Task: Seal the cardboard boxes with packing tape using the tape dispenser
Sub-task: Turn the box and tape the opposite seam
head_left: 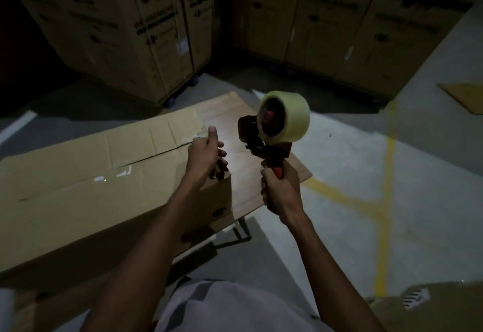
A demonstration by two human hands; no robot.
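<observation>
While my right hand (281, 190) clenches the tape dispenser (271, 133) by its handle, held up off the tabletop (292, 172), my left hand (206, 153) sits thumb-up over the cardboard box (91, 187) near its end; fingers curled, on what I cannot tell. Centre seam looks partly taped, the far stretch still gapes. Next: bring the dispenser down onto that seam. Stacked LG cartons (146, 31) stand behind, well apart.
</observation>
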